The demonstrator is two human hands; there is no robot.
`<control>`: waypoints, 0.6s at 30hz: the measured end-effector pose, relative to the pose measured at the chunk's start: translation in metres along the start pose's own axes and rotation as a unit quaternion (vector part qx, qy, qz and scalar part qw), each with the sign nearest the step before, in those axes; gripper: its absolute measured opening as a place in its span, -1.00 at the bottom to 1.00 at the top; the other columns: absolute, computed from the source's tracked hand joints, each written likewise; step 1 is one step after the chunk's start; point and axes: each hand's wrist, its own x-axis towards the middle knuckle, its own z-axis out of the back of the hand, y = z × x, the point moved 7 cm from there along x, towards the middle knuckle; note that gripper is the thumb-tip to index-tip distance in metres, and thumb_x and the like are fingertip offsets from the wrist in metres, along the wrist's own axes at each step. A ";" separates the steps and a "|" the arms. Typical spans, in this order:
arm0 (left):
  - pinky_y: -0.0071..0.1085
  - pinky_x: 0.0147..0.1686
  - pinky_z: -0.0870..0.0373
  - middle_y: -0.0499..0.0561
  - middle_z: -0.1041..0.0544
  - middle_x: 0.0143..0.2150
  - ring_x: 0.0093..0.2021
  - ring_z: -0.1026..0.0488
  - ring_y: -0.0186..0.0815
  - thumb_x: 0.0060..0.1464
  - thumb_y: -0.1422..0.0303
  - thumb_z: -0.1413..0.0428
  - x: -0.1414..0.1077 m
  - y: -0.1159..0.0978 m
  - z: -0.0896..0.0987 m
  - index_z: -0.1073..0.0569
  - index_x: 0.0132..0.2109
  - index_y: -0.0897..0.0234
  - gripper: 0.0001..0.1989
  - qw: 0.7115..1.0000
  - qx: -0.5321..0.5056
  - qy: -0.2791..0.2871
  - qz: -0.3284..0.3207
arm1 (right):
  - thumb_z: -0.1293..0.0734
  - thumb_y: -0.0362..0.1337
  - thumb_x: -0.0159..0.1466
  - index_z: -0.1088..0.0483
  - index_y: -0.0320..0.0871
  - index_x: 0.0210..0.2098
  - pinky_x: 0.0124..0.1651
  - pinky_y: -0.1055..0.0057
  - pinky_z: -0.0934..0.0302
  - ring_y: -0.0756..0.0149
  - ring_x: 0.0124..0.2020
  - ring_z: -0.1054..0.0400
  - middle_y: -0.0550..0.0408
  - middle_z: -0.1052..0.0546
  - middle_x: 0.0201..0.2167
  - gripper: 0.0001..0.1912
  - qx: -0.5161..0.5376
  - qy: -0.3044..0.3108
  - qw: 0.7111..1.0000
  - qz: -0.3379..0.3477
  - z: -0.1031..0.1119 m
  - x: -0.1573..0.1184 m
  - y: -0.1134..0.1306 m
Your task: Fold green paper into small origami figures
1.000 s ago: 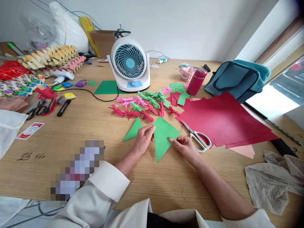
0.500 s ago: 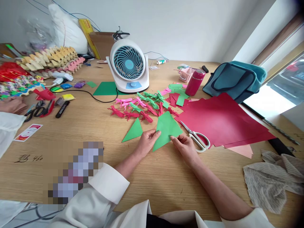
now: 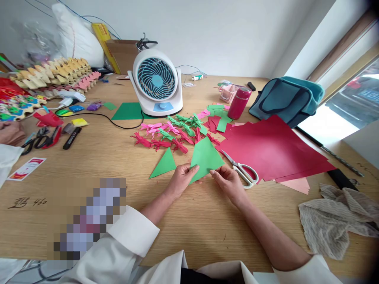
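Triangle of green paper (image 3: pixel 163 163) lies just beyond and left of the left hand (image 3: pixel 180 180), whose thumb and fingers pinch the near-left edge of a larger green sheet (image 3: pixel 205 157). Sheet spans the gap to the right hand (image 3: pixel 228 183), pinched there too; uneven pull could crease or tear it. Scissors (image 3: pixel 237 165) lie just beyond and right of that hand, liable to be knocked by an outward swing.

Green paper (image 3: pixel 206 156), plain, sharp-cornered, is held by left hand (image 3: pixel 179 181) and right hand (image 3: pixel 230 183), one corner pointed away, just left of scissors (image 3: pixel 236 164).
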 end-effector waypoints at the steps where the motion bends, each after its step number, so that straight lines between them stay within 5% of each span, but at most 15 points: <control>1: -0.34 -0.41 -0.55 0.02 -0.56 -0.41 -0.37 -0.55 -0.25 -0.03 -0.02 -0.24 0.001 0.000 0.002 -0.52 -0.27 0.36 -0.53 1.000 -0.007 -0.009 0.002 | -0.28 0.04 0.27 -0.35 -0.13 -0.38 -0.47 0.42 -0.06 0.39 -0.55 -0.13 0.18 -0.33 -0.56 -0.65 -0.067 0.007 0.997 0.030 0.006 0.000 0.007; 5: -0.40 -0.53 -0.51 0.03 -0.57 -0.42 -0.40 -0.58 -0.21 -0.08 -0.06 -0.25 0.004 -0.004 0.014 -0.48 -0.30 0.36 -0.49 0.998 -0.019 -0.055 -0.005 | -0.19 -0.16 0.36 -0.41 -0.12 -0.25 -0.30 0.37 -0.13 0.31 -0.40 -0.28 0.04 -0.44 -0.34 -0.78 -0.390 -0.056 0.914 0.096 0.048 -0.005 0.025; 10: -0.50 -0.63 -0.40 0.02 -0.56 -0.41 -0.43 -0.55 -0.27 -0.12 -0.01 -0.30 0.007 -0.006 0.023 -0.47 -0.30 0.36 -0.52 0.996 -0.032 -0.085 -0.009 | -0.23 -0.08 0.34 -0.40 -0.13 -0.17 -0.32 0.32 -0.11 0.06 -0.18 -0.39 -0.11 -0.45 -0.23 -0.73 -0.597 -0.088 0.796 -0.035 0.091 -0.010 0.008; 18: -0.50 -0.59 -0.42 0.05 -0.58 -0.31 -0.39 -0.56 -0.29 -0.17 0.12 -0.36 0.009 -0.005 0.029 -0.47 -0.22 0.36 -0.54 0.995 -0.049 -0.082 0.001 | -0.18 -0.01 0.36 -0.39 -0.16 -0.22 -0.39 0.33 -0.05 0.06 -0.21 -0.46 -0.13 -0.53 -0.22 -0.65 -0.616 -0.011 0.778 -0.123 0.095 -0.006 -0.011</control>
